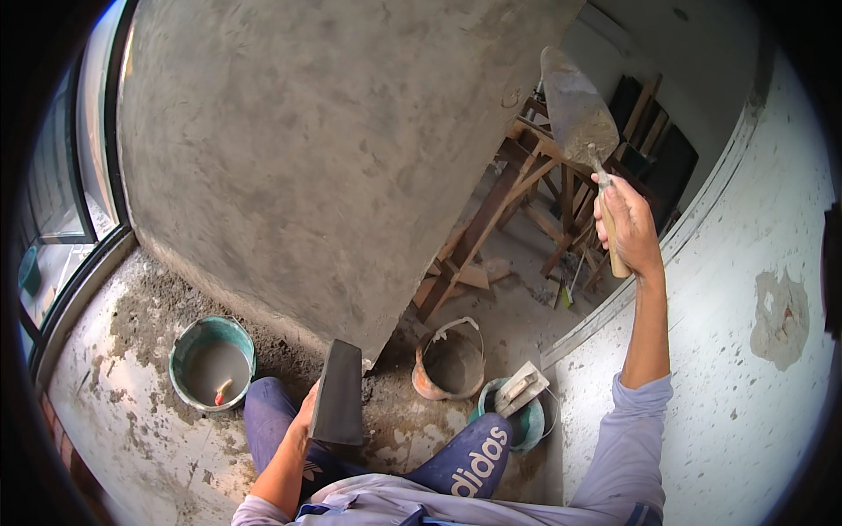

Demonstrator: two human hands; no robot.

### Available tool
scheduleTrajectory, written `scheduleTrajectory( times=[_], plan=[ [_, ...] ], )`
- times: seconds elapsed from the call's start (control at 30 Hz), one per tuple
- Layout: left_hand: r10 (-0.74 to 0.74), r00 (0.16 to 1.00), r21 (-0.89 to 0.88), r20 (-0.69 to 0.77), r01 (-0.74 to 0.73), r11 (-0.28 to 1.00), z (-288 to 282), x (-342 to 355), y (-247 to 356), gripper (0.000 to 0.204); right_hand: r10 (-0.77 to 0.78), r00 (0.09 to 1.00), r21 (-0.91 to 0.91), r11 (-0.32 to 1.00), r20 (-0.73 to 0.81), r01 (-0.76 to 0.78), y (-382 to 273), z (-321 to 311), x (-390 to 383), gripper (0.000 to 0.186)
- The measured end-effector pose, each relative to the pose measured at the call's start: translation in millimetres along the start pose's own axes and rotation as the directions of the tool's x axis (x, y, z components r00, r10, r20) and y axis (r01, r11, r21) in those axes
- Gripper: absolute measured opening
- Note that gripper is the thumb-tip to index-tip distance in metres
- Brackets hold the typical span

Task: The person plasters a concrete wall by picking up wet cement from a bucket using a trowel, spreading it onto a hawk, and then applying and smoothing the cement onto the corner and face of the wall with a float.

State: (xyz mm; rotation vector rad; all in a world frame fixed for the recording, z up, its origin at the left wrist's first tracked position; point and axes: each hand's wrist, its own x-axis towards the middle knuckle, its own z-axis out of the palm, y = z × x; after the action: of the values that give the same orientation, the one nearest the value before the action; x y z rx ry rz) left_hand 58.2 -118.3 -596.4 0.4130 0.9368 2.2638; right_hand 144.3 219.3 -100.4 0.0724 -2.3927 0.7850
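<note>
My right hand (pixel 628 226) is closed around the wooden handle of a trowel (pixel 576 107), raised at the right beside the wall's edge. Its broad blade points up and is smeared with grey mortar. Low in front of me, my left hand (pixel 304 419) grips a dark grey plastering float (pixel 338 394), tilted on edge with its flat face turned to the right. The float hides most of that hand's fingers. Ahead stands a wall (pixel 307 131) coated in grey, patchy mortar. Neither tool appears to touch it.
A green bucket (pixel 176 373) holds grey liquid and a red-tipped brush. An orange mortar-crusted bucket (pixel 427 383) stands near the wall's lower corner. Beside it, another float (pixel 524 389) rests on a green bucket (pixel 531 434). Wooden trestles (pixel 491 215) fill the opening beyond; a white wall (pixel 702 342) bounds the right.
</note>
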Motion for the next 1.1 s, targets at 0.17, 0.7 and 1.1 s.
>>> scheduleTrajectory(
  times=[0.17, 0.7, 1.1],
  plan=[
    [-0.037, 0.989, -0.204, -0.141, 0.008, 0.979, -23, -12, -19, 0.041, -0.027, 0.988, -0.219, 0.974, 0.154, 0.061, 15, 10, -13, 0.038],
    [-0.171, 0.97, -0.507, -0.174, 0.061, 0.86, -68, -2, -51, 0.032, -0.07, 0.976, -0.27, 0.954, 0.207, 0.126, 15, 0, -5, 0.034],
    [-0.155, 0.978, -0.54, -0.137, 0.057, 0.84, -98, -2, -70, 0.033, -0.079, 0.995, -0.178, 0.98, 0.064, 0.09, -5, -30, 17, 0.037]
  ],
)
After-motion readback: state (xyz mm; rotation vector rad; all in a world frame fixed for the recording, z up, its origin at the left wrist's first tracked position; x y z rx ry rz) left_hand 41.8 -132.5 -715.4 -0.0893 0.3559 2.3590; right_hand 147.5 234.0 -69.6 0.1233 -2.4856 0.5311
